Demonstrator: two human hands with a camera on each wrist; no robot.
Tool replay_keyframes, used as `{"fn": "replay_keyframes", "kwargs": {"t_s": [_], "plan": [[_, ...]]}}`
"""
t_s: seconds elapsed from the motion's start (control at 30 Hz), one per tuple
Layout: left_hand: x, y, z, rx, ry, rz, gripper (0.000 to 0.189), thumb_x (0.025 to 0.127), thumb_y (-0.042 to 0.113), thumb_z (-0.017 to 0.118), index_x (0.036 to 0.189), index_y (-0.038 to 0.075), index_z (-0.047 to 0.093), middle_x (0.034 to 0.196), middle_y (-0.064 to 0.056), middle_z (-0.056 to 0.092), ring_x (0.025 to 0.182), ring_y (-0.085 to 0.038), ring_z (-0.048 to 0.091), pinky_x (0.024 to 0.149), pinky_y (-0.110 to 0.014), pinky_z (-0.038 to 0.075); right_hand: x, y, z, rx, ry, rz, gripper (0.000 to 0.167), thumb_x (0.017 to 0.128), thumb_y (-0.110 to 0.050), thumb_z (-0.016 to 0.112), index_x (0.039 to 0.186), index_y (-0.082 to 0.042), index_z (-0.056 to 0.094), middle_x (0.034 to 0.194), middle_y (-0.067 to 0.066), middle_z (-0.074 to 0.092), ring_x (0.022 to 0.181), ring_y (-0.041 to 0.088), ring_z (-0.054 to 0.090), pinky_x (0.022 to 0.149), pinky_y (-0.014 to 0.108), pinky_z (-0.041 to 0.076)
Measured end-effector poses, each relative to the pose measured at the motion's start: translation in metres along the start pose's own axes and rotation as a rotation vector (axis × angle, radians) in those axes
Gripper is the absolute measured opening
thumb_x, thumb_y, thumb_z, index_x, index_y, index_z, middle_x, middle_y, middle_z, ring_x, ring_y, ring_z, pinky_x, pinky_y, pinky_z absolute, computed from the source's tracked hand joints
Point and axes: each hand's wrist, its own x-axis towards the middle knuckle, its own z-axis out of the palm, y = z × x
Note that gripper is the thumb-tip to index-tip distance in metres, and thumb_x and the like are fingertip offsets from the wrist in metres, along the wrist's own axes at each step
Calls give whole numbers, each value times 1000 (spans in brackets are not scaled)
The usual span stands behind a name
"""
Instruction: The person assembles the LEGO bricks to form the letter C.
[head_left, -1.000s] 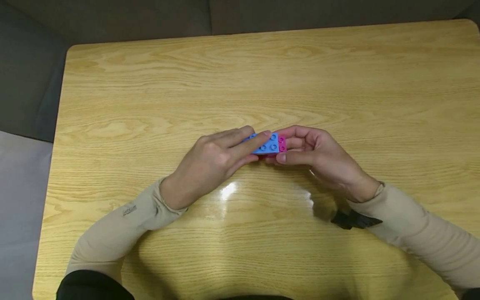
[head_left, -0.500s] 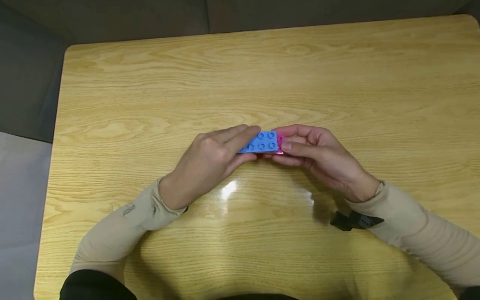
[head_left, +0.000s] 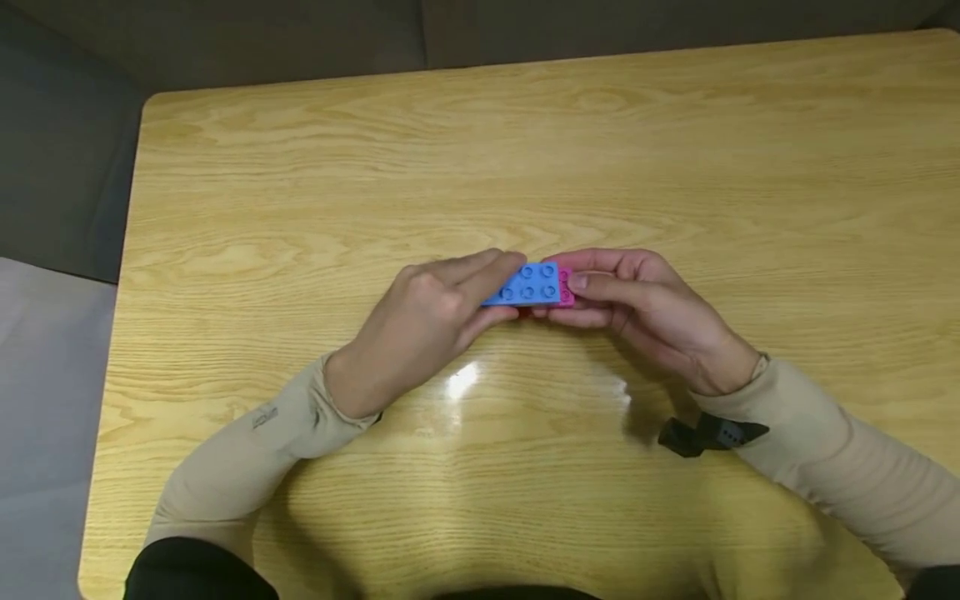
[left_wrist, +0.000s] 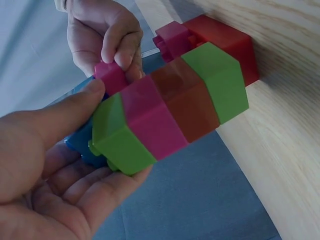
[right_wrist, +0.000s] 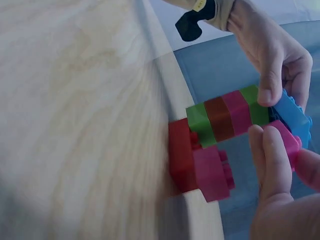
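Observation:
My left hand [head_left: 423,308] grips the top of a toy brick tower, thumb and fingers around the blue brick [head_left: 536,285] and the green brick [left_wrist: 120,137] under it. Below those come a pink brick [left_wrist: 152,117], a brown brick [left_wrist: 185,100] and another green brick [left_wrist: 220,82]. A red brick [left_wrist: 225,42] is at the foot, at the table, with a second pink brick [left_wrist: 174,42] on its studs beside the tower. My right hand [head_left: 660,300] pinches a small pink brick [right_wrist: 284,142] at the blue brick's right end, partly under it.
The wooden table [head_left: 480,183] spreads around the tower on all sides. Dark grey panels [head_left: 285,42] stand beyond its far edge. A black wrist device [head_left: 712,435] hangs under my right sleeve.
The left index finger has drawn back off the blue brick's top, baring more studs. My right thumb has shifted up onto the pink brick's studs. The bricks stay nearly in place.

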Motion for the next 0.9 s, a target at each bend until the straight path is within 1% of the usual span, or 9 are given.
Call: {"fn": "replay_keyframes", "kwargs": {"t_s": [0.17, 0.4, 0.53, 0.63, 0.73, 0.9], "plan": [[1, 0, 0, 4, -11, -9, 51, 99, 20, 83, 139, -8, 68, 133, -25, 72, 120, -38, 73, 100, -41, 59, 1, -2, -2, -13, -27, -2, 30, 110, 13, 49, 131, 11, 69, 132, 33, 68, 115, 41, 74, 100, 41, 57], [0, 2, 0, 33, -8, -15, 51, 99, 20, 83, 139, -9, 69, 133, -25, 71, 121, -39, 72, 100, -42, 59, 2, -4, -2, -15, -1, -4, 29, 110, 11, 49, 131, 10, 70, 132, 32, 69, 116, 41, 74, 99, 41, 57], [0, 2, 1, 39, -10, -17, 51, 99, 20, 83, 138, -8, 69, 133, -25, 71, 121, -39, 72, 101, -42, 58, 3, -4, -3, -8, -30, 0, 31, 111, 11, 47, 132, 10, 70, 133, 32, 68, 117, 41, 74, 100, 42, 57], [0, 2, 2, 35, -14, -16, 51, 99, 20, 83, 139, -8, 69, 133, -25, 71, 121, -39, 72, 102, -42, 58, 3, -2, -4, 50, -56, 7, 34, 112, 9, 43, 133, 11, 70, 134, 32, 68, 118, 41, 73, 102, 43, 56], [0, 1, 3, 27, -18, -10, 51, 98, 20, 84, 138, -9, 68, 133, -25, 71, 121, -38, 72, 103, -42, 57, 3, 1, -5, 140, -73, 39, 37, 115, 3, 39, 134, 12, 69, 136, 31, 68, 121, 41, 72, 104, 44, 55], [-1, -1, 3, 12, -29, -9, 50, 99, 19, 83, 138, -9, 68, 133, -25, 71, 121, -38, 72, 102, -42, 58, 3, 5, -5, 226, -59, 105, 38, 119, -6, 39, 133, 11, 70, 134, 31, 69, 122, 40, 71, 106, 44, 54]]}}
